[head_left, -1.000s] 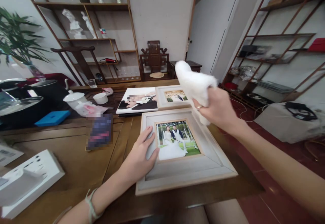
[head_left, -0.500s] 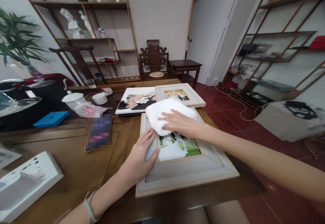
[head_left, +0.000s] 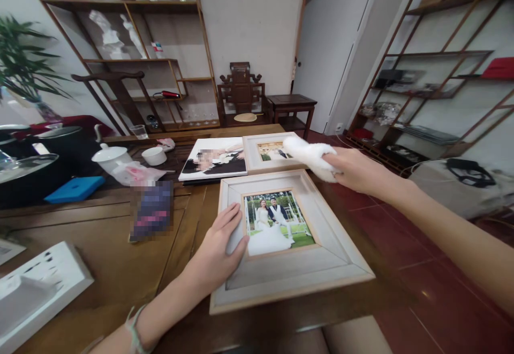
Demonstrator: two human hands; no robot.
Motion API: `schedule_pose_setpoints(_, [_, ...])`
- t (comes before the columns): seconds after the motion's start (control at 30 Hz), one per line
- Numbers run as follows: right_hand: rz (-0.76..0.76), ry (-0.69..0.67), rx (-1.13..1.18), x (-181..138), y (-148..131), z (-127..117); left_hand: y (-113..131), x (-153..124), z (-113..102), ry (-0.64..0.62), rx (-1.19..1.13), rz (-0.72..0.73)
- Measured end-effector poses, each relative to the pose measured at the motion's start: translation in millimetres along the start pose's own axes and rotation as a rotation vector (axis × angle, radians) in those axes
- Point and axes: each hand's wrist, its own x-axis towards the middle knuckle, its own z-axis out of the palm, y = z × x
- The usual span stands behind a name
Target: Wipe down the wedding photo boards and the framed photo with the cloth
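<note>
A picture frame (head_left: pixel 341 273) with a pale wide border lies flat on the table, holding a photo (head_left: pixel 277 225) of two people on a swing. My left hand (head_left: pixel 223 247) rests on the frame's left border, fingers stretched out. Gripped in my right hand (head_left: pixel 353 169) is a white cloth (head_left: pixel 311 156), lifted above the frame's far right corner. The cloth hides part of a second pale frame (head_left: pixel 252 156) behind. Left of that frame lies a white-edged photo panel (head_left: pixel 212 158).
Leftward on the wooden table (head_left: pixel 176 268) are a white teapot (head_left: pixel 110 158), a white cup (head_left: pixel 154 156), a blue box (head_left: pixel 75 189), a blurred dark packet (head_left: pixel 152 212) and a white block-like object (head_left: pixel 44 290). A small side table (head_left: pixel 292 101) and a chair (head_left: pixel 241 91) stand beyond.
My right hand has carried the cloth off the photo, up and to the right, uncovering the two people in it. My left hand stays on the frame's left border.
</note>
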Motion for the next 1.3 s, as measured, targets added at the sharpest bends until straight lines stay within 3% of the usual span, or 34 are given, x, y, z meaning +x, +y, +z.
schedule_pose_setpoints(0.07, [-0.032,0.082,-0.052,4,-6,5,0,-1,0,0.005,-0.006,0.000])
schedule_pose_setpoints(0.2, [-0.225,0.032,-0.017,10,-35,31,-1,-1,-1,0.009,-0.016,0.005])
schedule_pose_setpoints(0.37, [-0.185,0.016,0.013,7,-58,55,-2,-1,0,-0.006,0.006,0.005])
schedule_pose_setpoints(0.5, [-0.234,-0.060,0.021,-9,-72,41,-4,-2,2,0.021,0.000,0.034])
schedule_pose_setpoints(0.7, [-0.301,-0.136,0.116,-58,-109,5,-6,-2,3,0.032,-0.001,0.061])
schedule_pose_setpoints(0.87, [-0.321,-0.152,0.215,-85,-134,1,-6,-2,3,0.010,0.031,0.054])
schedule_pose_setpoints(0.97, [-0.212,-0.099,0.238,-79,-132,12,-6,-1,2,0.001,0.039,0.058])
schedule_pose_setpoints(1.07, [-0.131,0.001,0.197,-57,-113,29,-6,-1,1,0.000,0.043,0.071])
schedule_pose_setpoints(1.2, [-0.113,0.083,0.120,-16,-82,44,-5,0,1,0.009,0.042,0.060])
schedule_pose_setpoints(1.3, [-0.139,0.057,0.076,6,-72,49,-4,0,0,0.012,0.034,0.042])
